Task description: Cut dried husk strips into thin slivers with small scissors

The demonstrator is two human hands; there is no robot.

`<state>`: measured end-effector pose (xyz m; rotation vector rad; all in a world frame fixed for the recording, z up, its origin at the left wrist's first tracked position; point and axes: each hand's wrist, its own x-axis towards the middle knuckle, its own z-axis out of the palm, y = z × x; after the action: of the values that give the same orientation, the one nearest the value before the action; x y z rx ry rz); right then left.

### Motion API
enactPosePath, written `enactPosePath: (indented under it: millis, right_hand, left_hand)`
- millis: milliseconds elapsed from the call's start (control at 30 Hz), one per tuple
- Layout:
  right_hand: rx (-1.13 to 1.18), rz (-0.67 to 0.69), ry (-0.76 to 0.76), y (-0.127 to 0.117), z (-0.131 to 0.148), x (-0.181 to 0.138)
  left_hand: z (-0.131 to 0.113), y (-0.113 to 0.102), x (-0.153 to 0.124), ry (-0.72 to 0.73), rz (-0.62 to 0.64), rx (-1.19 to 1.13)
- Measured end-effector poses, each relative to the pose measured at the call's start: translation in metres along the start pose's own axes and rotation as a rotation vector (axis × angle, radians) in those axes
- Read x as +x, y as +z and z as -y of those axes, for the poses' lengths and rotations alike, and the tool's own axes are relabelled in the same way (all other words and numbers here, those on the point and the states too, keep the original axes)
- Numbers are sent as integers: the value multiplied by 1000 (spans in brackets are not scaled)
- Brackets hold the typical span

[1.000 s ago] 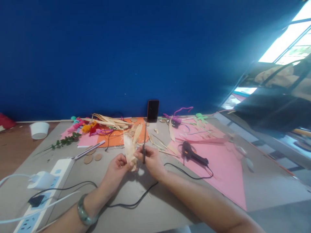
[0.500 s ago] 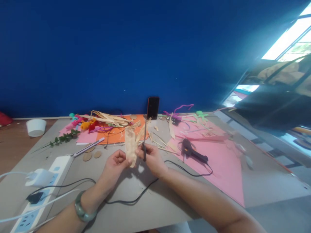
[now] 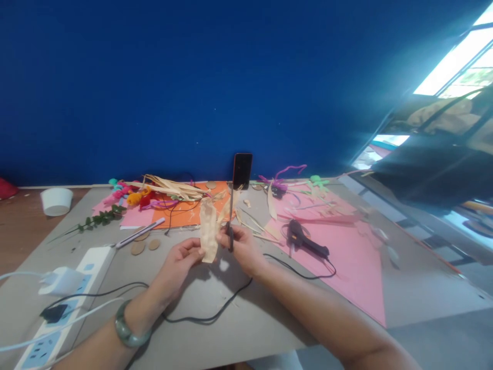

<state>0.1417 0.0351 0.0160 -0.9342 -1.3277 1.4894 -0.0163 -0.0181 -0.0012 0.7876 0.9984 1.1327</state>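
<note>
My left hand [image 3: 184,262] pinches the lower left edge of a pale, crinkled strip of dried husk [image 3: 208,231], which stands upright above the table. Scissors [image 3: 230,226] are gripped in my right hand [image 3: 244,249], blades pointing up and away from me. The fingertips of that hand also reach the strip's right edge, where a second pale piece [image 3: 227,209] shows beside the blades. Whether the right fingers pinch either piece is hard to see. A green bangle [image 3: 129,326] circles my left wrist.
A black glue gun [image 3: 306,240] lies on pink paper [image 3: 356,267] at the right, its cord crossing the table. A power strip [image 3: 87,280] with plugs sits at the left. Husk strips [image 3: 173,187] lie behind, near a phone [image 3: 242,170] leaning on the blue wall. Round wooden discs [image 3: 137,247] lie left.
My left hand has shifted slightly left and its hold on the husk strip looks looser. The strip now stands straighter. The scissors have barely moved.
</note>
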Motion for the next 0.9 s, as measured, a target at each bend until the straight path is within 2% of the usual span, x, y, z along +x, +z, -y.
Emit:
enactPosePath:
  millis: [233, 400, 600, 900]
  right_hand:
    - [-14, 117, 38, 4, -5, -3]
    - [-59, 108, 26, 4, -8, -3]
    - [-95, 127, 26, 1, -11, 0]
    - [-45, 196, 73, 0, -15, 2]
  left_hand:
    - [1, 0, 1, 28, 11, -4]
    - [-2, 0, 1, -12, -1, -1]
    - [0, -5, 3, -34, 55, -2]
    - [3, -6, 2, -79, 72, 48]
